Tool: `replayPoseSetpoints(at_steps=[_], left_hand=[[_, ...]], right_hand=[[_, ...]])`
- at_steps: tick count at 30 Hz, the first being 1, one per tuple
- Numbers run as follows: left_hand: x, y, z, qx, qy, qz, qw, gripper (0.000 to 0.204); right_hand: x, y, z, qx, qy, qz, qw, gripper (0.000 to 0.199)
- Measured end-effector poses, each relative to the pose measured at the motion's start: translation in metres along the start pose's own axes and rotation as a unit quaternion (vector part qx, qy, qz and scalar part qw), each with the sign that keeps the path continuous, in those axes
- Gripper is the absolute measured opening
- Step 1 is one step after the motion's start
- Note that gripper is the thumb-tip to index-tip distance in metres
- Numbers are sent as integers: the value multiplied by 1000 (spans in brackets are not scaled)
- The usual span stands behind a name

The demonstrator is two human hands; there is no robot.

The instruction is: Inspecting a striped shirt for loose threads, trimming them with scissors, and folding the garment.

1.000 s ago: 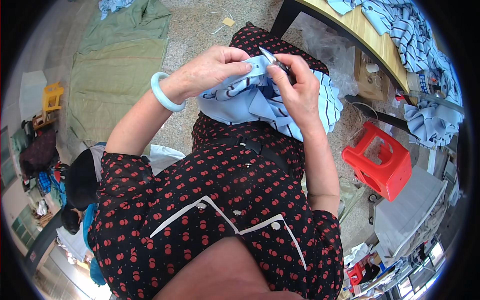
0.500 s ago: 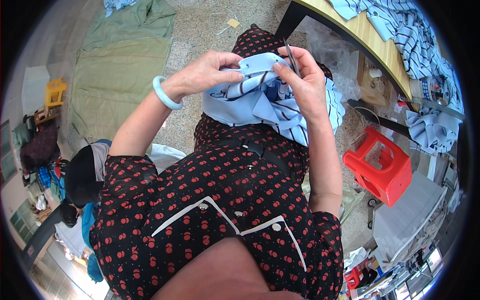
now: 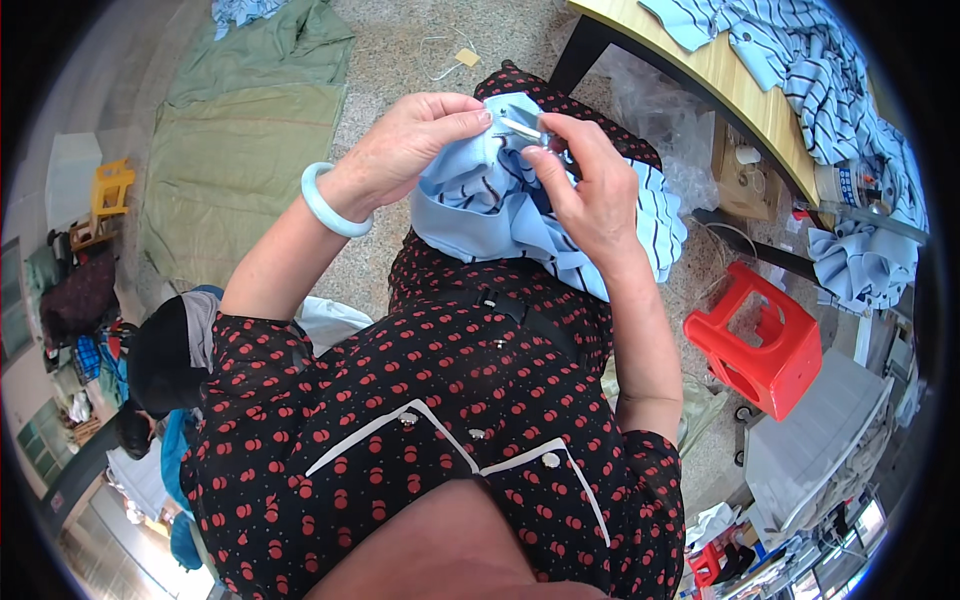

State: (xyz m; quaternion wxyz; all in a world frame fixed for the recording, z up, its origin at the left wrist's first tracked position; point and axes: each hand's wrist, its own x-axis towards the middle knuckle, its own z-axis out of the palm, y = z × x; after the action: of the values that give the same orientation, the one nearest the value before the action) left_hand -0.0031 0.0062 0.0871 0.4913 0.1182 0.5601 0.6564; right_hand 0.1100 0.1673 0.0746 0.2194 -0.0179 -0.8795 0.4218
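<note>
A light-blue garment with dark stripes (image 3: pixel 465 220) lies bunched over my lap. My left hand (image 3: pixel 420 140), with a pale bangle at the wrist, pinches the plain blue band of the garment between thumb and fingers. A small dark dot, perhaps a button, shows on that band beside my fingertips. My right hand (image 3: pixel 590 185) is closed round small metal thread snips (image 3: pixel 522 130). Their bright blade points left over the band, close to the dark dot and my left fingertips. The handle end is mostly hidden within my right fingers.
At the upper right, a wooden table (image 3: pixel 690 70) with a dark leg bears more striped garments (image 3: pixel 820 110). A red plastic stool (image 3: pixel 760 345) stands to my right. Clear plastic bags and a cardboard box (image 3: pixel 740 175) sit under the table. A green cloth (image 3: pixel 240 170) covers floor at left.
The snips have swung from pointing upward beside the garment to pointing left across its band. My right hand has moved left and slightly down; the left still pinches the band, now turned.
</note>
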Motion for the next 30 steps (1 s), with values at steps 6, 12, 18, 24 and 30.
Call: replayPoseSetpoints(at_steps=[6, 12, 18, 24, 30], left_hand=[[0, 0, 3, 18, -20, 4, 1000, 16], [0, 1, 4, -19, -28, -25, 999, 17], [1, 1, 0, -21, -24, -33, 999, 16], [1, 0, -1, 13, -29, -41, 999, 16], [6, 2, -5, 100, -34, -75, 992, 17]], right_hand=[[1, -3, 1, -7, 1, -6, 1000, 23], [0, 2, 2, -8, 21, -8, 1000, 21], [-2, 2, 1, 11, 19, 10, 1000, 21], [-3, 5, 6, -14, 8, -25, 1000, 19], [-2, 18, -5, 0, 41, 32, 999, 18]])
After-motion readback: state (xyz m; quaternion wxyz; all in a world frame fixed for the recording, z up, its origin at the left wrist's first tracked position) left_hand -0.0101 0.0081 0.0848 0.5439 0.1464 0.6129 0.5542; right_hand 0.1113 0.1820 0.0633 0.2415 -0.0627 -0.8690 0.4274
